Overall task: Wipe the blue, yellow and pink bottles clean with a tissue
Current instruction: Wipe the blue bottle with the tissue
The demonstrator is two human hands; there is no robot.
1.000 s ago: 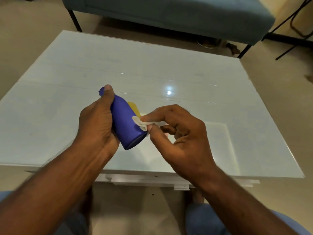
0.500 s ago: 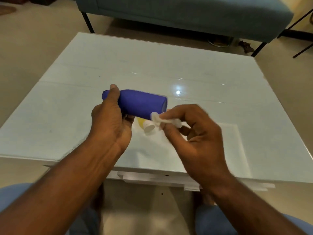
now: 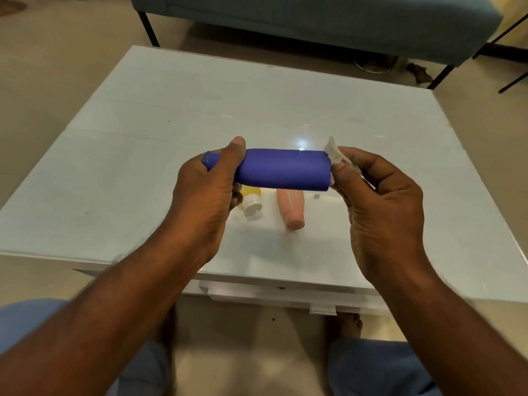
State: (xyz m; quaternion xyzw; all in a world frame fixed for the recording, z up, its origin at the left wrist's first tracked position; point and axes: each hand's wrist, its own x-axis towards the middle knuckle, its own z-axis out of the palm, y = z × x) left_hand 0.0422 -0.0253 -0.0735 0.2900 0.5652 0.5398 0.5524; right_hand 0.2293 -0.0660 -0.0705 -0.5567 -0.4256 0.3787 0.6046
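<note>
Head view shows the blue bottle (image 3: 283, 172) held level above the table (image 3: 143, 167), the left hand (image 3: 205, 192) curled round its capped left end, the right hand (image 3: 380, 201) pinching a tissue (image 3: 334, 152) against its flat base. It looks light, stiff and smooth, probably slippery; the narrow neck end seems the surest hold. Below lie the yellow bottle (image 3: 251, 195) and pink bottle (image 3: 291, 207).

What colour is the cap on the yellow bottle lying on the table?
White; the cap of the yellow bottle shows best in the head view.
</note>
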